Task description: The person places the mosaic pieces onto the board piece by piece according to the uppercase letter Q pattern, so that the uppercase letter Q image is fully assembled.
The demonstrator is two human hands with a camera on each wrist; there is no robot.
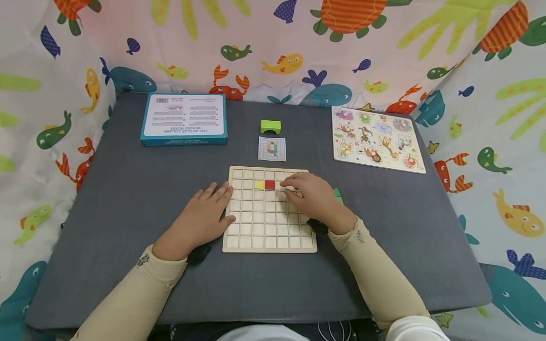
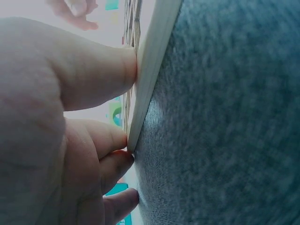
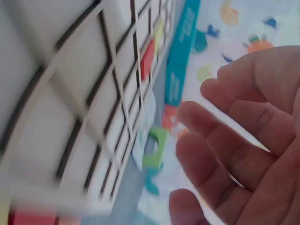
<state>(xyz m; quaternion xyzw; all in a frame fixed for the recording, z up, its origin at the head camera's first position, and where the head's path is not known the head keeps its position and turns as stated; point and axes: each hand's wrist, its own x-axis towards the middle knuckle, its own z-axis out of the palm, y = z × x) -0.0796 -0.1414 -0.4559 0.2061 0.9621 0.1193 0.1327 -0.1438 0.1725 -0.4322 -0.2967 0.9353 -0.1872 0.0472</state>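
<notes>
A wooden grid board [image 1: 258,229] lies on the grey table. In its upper rows a yellow square tile [image 1: 259,184] and a red square tile [image 1: 270,184] sit side by side. My left hand [image 1: 199,219] rests at the board's left edge, thumb and fingertips touching the rim with the fingers fairly straight. Over the board's upper right hovers my right hand [image 1: 314,198]. Its fingers [image 3: 206,154] are loosely bent, and nothing shows between them in the right wrist view. Green pieces [image 1: 338,195] peek out beyond the right hand, which partly hides them.
A small card with a coloured grid pattern [image 1: 272,149] lies behind the board, with a green arch block [image 1: 270,126] at its far edge. A blue box [image 1: 184,118] sits at the back left. An animal picture board [image 1: 378,139] lies at the back right.
</notes>
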